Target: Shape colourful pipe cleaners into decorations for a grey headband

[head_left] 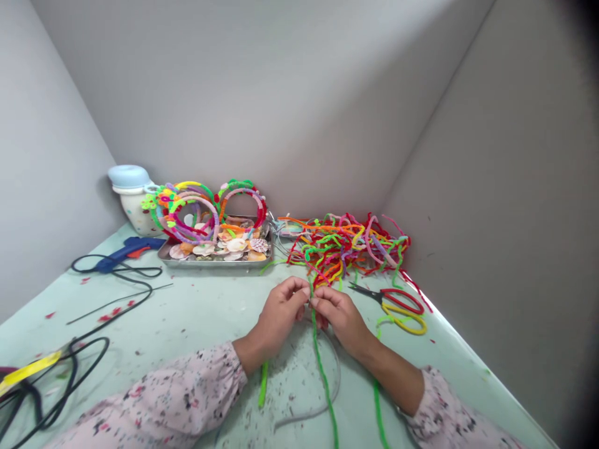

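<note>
My left hand (283, 312) and my right hand (344, 321) meet at the middle of the table, fingertips pinched together. Between them is a green pipe cleaner (321, 368), its long end hanging down toward the front edge. A thin grey cord or band (337, 368) curves below my fingers; whether they grip it too is hidden. Brighter green pipe cleaners show by my left wrist (263, 383) and under my right forearm (379, 411). Scissors (390, 302) with one red and one yellow handle lie to the right of my right hand.
Behind my hands lies a tangled pile of coloured pipe cleaners (346, 246). A metal tray (215, 264) holds shells, with fuzzy headbands (194, 218) standing on it. At left are a blue glue gun (124, 252), black cables (100, 349) and a blue-lidded container (133, 202). Grey walls enclose the table.
</note>
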Tool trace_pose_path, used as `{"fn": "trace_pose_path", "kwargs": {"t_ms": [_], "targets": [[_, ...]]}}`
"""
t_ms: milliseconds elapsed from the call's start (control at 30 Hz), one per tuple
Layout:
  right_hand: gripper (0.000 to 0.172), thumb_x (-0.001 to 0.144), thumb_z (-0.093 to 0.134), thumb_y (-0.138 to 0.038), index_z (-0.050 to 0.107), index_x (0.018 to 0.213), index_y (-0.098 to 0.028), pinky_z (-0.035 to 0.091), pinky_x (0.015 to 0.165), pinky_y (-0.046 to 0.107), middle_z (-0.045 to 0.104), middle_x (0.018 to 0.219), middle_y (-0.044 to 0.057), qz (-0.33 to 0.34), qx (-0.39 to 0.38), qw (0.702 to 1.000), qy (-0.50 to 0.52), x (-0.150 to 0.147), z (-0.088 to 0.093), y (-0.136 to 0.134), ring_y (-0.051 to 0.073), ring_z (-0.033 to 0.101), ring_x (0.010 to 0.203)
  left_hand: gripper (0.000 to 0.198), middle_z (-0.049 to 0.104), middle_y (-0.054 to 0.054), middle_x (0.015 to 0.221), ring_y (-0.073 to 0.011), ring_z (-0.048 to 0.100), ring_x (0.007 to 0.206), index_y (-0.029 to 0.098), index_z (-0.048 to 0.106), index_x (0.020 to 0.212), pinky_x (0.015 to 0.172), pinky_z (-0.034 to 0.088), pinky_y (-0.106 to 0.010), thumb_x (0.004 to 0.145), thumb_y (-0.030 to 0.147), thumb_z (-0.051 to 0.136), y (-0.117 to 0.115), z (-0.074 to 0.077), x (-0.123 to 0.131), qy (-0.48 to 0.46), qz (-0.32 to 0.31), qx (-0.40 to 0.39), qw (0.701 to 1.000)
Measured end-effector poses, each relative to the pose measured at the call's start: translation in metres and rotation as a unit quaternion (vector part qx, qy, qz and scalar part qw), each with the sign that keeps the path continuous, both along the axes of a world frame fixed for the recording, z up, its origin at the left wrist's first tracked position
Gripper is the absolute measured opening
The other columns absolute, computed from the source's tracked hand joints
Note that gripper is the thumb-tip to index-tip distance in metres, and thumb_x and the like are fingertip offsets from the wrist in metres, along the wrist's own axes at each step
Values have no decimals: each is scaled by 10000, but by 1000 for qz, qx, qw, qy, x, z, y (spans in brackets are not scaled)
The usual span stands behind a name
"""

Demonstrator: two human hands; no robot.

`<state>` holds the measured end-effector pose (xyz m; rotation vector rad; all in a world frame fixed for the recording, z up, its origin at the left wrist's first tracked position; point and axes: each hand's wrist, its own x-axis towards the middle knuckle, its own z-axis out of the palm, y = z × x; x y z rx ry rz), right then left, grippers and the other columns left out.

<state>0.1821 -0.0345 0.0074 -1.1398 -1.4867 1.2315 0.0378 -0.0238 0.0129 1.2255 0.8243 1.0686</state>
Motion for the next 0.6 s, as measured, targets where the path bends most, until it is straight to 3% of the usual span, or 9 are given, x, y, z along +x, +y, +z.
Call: {"fn": "trace_pose_path", "kwargs": {"t_ms": [600], "targets": [[196, 794, 485, -281, 475, 619, -193, 315, 482, 232, 420, 474, -60, -9, -1, 1000, -13, 1, 2, -2, 99, 383, 464, 47, 413, 69, 505, -67, 346, 464, 172, 501, 719, 466, 281, -181, 758, 184, 478, 1, -3, 1, 67, 43, 12, 997]]}}
